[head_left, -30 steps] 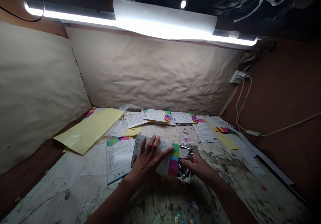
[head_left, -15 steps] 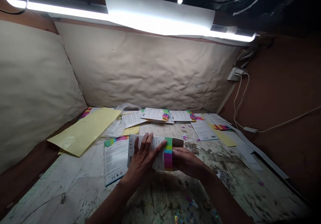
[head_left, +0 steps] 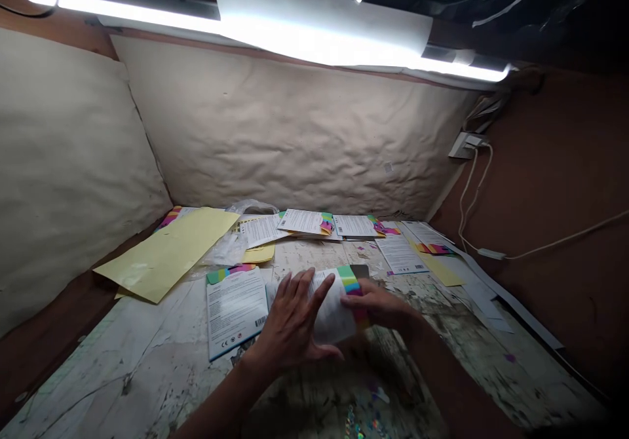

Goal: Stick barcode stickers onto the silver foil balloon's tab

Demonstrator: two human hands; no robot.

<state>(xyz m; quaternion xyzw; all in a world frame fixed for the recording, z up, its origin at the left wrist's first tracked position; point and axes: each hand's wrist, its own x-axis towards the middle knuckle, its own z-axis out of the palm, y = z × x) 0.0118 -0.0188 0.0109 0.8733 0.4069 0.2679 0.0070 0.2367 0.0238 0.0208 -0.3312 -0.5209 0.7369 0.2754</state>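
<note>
A white printed card with a rainbow-striped end [head_left: 339, 308] is raised a little above the worn table [head_left: 147, 373] in front of me. My left hand [head_left: 295, 324] rests on the card's left part with its fingers spread and stretched out. My right hand [head_left: 376, 305] pinches the striped end with closed fingers. A dark flap [head_left: 361, 270] sticks out behind that striped end. Just left of my hands a second printed card with a rainbow top [head_left: 236, 308] lies flat.
Yellow paper sheets [head_left: 167, 255] lie at the back left beside crumpled clear plastic [head_left: 230, 249]. More printed cards [head_left: 307, 223] line the back edge and the right [head_left: 400, 255]. Padded beige walls enclose the table. A white cable [head_left: 491, 252] hangs on the right wall. Glitter scraps [head_left: 363, 422] lie near me.
The shiny foil piece seen a second ago is no longer visible. The card has been tilted and lifted, its striped end now higher. My left fingers have spread wider.
</note>
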